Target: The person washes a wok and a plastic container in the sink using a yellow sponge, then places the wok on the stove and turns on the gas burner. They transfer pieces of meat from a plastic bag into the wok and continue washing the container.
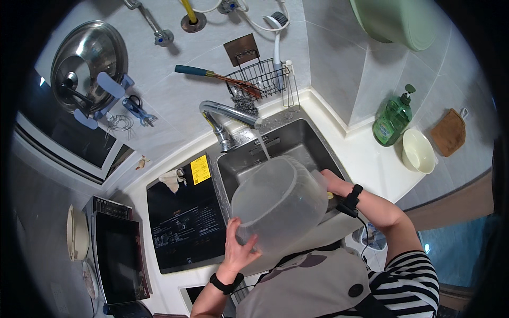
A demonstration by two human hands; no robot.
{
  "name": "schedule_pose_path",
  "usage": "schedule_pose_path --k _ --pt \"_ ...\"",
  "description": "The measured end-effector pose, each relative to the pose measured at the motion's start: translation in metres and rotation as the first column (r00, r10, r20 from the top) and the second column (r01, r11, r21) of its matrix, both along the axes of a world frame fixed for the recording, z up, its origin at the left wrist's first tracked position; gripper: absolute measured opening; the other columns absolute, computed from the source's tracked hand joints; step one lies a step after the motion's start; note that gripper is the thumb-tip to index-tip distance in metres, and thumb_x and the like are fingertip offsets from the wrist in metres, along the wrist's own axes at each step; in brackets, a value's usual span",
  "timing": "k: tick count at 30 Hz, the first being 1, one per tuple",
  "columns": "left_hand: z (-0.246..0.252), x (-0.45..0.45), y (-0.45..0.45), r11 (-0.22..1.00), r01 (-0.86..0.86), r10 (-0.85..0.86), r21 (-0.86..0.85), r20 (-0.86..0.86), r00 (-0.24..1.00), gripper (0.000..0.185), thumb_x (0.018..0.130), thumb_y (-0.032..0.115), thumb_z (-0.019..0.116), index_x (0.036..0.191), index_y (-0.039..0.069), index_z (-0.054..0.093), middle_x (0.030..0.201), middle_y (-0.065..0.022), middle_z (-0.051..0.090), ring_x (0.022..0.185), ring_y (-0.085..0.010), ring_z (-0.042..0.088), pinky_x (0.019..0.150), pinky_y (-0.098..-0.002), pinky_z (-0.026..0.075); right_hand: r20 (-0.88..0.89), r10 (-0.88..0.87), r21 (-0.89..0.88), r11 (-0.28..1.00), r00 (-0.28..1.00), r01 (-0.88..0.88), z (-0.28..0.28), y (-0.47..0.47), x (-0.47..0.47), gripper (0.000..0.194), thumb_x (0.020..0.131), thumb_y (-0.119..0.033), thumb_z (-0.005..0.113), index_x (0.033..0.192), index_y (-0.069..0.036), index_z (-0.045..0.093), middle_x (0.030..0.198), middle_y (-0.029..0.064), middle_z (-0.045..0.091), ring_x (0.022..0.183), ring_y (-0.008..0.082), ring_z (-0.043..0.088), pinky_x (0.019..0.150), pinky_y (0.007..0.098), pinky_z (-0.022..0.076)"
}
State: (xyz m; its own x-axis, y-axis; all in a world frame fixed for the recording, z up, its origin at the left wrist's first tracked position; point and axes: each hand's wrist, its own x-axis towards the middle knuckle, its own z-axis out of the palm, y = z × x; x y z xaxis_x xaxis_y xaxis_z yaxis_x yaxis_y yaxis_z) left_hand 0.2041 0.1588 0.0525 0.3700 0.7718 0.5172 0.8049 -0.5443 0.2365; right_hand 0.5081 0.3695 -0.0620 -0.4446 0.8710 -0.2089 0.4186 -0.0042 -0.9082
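Note:
A large translucent plastic container [282, 202] is tilted over the stainless steel sink [308, 133]. My left hand [240, 246] grips its lower left end, fingers spread along the wall. At its right end my right hand [334, 183] holds the rim, the fingers partly hidden. Water runs from the chrome faucet [232, 115] down to the container's upper edge. Whether the water enters it or passes behind cannot be told. A small yellow item [330, 195] shows just below my right hand.
Left of the sink lies a black cooktop [185, 230] with a cloth [172, 180] on it, beside a microwave [119, 254]. A wire basket [258, 79] hangs behind the faucet. On the right counter stand a green soap bottle [391, 121] and a cream bowl [417, 152].

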Motion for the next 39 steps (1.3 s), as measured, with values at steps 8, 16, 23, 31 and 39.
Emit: schedule_pose_path --k 8,16,23,31,39 --pt "-0.001 -0.002 -0.025 0.948 -0.218 0.300 -0.232 0.880 0.369 0.109 0.058 0.017 0.078 0.139 0.019 0.005 0.124 -0.0110 0.030 0.118 -0.0267 0.036 0.091 -0.0497 0.042 0.103 -0.053 -0.220 0.973 0.993 0.074 0.033 -0.014 -0.011 0.026 0.077 -0.019 0.062 0.084 0.005 0.065 0.070 0.0094 0.063 0.064 0.0164 0.059 0.059 0.0322 0.0457" --pt "0.014 -0.061 -0.021 0.917 -0.010 0.323 -0.399 0.757 -0.568 0.082 0.075 0.027 0.060 0.139 0.026 0.008 0.121 -0.0211 0.031 0.115 -0.0362 0.041 0.084 -0.0559 0.048 0.468 0.002 0.686 0.629 0.884 -0.365 0.059 -0.029 -0.025 0.017 0.077 -0.020 0.062 0.085 -0.005 0.066 0.078 0.0111 0.064 0.071 0.0349 0.059 0.067 0.0414 0.0465" --pt "-0.012 -0.105 -0.007 0.868 -0.029 0.359 -0.496 0.666 -0.654 0.065 0.074 0.019 0.061 0.128 0.003 0.028 0.133 -0.0228 0.023 0.121 -0.0399 0.030 0.090 -0.0583 0.044 -0.066 -0.037 0.280 0.958 0.997 0.054 0.081 0.001 -0.062 0.023 0.078 -0.016 0.061 0.093 0.001 0.063 0.082 0.0113 0.064 0.073 0.0257 0.060 0.066 0.0347 0.0460" --pt "-0.048 -0.142 0.002 0.796 0.090 0.449 -0.598 0.484 -0.751 0.085 0.077 0.037 0.066 0.136 0.006 0.015 0.133 -0.0254 0.022 0.115 -0.0469 0.034 0.084 -0.0544 0.048 -0.276 -0.102 -0.019 0.995 0.956 0.101 0.060 0.038 -0.115 0.029 0.079 -0.021 0.063 0.095 0.003 0.063 0.078 0.0070 0.064 0.072 0.0135 0.058 0.066 0.0286 0.0455" --pt "-0.002 -0.031 0.039 0.630 0.650 0.776 -0.426 0.313 -0.547 0.069 0.087 0.027 0.055 0.136 0.000 0.013 0.135 -0.0320 0.020 0.124 -0.0471 0.028 0.103 -0.0535 0.028 -0.536 -0.218 -0.342 0.939 0.816 0.026 0.051 0.052 -0.128 0.023 0.083 -0.014 0.057 0.101 0.000 0.060 0.089 0.0051 0.063 0.079 0.0130 0.059 0.070 0.0267 0.0460"
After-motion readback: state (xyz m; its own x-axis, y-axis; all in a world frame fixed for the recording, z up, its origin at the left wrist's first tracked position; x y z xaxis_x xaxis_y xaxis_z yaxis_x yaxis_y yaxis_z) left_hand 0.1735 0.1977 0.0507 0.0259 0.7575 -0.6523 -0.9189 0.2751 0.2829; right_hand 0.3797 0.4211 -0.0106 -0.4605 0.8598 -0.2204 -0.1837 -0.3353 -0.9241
